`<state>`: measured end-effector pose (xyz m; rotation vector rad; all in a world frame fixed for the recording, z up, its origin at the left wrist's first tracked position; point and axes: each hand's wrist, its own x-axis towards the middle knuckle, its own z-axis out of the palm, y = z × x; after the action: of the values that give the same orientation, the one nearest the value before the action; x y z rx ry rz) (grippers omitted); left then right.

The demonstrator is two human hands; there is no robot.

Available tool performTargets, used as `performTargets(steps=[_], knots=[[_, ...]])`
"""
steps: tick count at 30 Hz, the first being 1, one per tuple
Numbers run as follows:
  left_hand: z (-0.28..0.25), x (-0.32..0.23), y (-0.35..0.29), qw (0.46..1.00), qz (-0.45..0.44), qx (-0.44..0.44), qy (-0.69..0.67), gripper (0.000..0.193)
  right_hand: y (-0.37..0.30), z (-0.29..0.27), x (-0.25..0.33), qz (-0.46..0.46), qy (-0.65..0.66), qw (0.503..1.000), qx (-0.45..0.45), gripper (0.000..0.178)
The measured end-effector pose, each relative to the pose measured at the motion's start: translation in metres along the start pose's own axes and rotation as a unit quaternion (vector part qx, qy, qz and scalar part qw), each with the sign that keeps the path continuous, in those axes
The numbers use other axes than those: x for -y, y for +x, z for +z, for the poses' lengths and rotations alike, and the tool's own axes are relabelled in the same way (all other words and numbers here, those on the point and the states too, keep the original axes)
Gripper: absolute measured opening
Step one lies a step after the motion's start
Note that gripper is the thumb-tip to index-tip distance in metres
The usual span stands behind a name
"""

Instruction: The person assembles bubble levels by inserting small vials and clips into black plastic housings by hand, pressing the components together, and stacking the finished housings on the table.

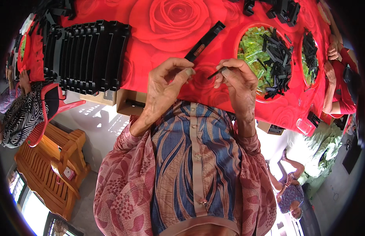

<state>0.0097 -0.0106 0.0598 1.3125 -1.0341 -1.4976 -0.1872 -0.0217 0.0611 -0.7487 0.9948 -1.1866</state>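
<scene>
Above the red rose-patterned tablecloth (170, 29), my left hand (166, 82) has its thumb and index finger closed at the near end of a long black plastic bar (208, 38). The bar slants away to the upper right, and red shows through a slot in it. My right hand (239, 80) pinches a small thin black strip (216, 72) between thumb and fingers, its tip pointing toward my left hand. A short gap separates strip and bar. The bar's near end is hidden behind my left fingers.
At left stands a row of black plastic bars (94, 57). To the right, a red-rimmed bowl (267, 101) holds yellow-green translucent pieces (251, 49) and black strips (277, 59); a similar bowl (319, 74) lies beyond. Cardboard box (123, 103) sits below the table edge. Other people flank the table.
</scene>
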Motion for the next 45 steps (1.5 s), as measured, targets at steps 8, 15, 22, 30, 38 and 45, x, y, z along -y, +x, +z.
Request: performTargets(steps=[8,15,22,30,38,45], knots=[[0.002,0.005,0.007,0.95,-0.151,0.139,-0.235,0.021,0.003,-0.004,-0.009,-0.142,-0.105,0.981,0.081,0.017],[0.003,0.019,0.006,0.97,-0.088,0.087,-0.21,0.015,-0.002,0.004,-0.002,-0.083,-0.103,0.991,0.005,0.018],[0.008,0.021,0.004,0.986,-0.053,0.062,-0.144,0.014,-0.006,0.002,-0.006,-0.026,-0.165,0.986,0.008,0.015],[0.011,0.022,0.001,0.995,0.075,-0.012,0.059,0.01,-0.003,0.0,-0.013,0.028,-0.152,0.988,0.003,0.011],[0.011,0.025,-0.001,0.989,0.113,-0.024,0.095,0.013,-0.007,0.001,-0.02,0.044,-0.156,0.987,0.007,0.012],[-0.002,0.02,0.019,0.898,0.213,-0.11,0.37,0.034,-0.003,-0.02,-0.016,0.016,-0.16,0.986,-0.03,0.01]])
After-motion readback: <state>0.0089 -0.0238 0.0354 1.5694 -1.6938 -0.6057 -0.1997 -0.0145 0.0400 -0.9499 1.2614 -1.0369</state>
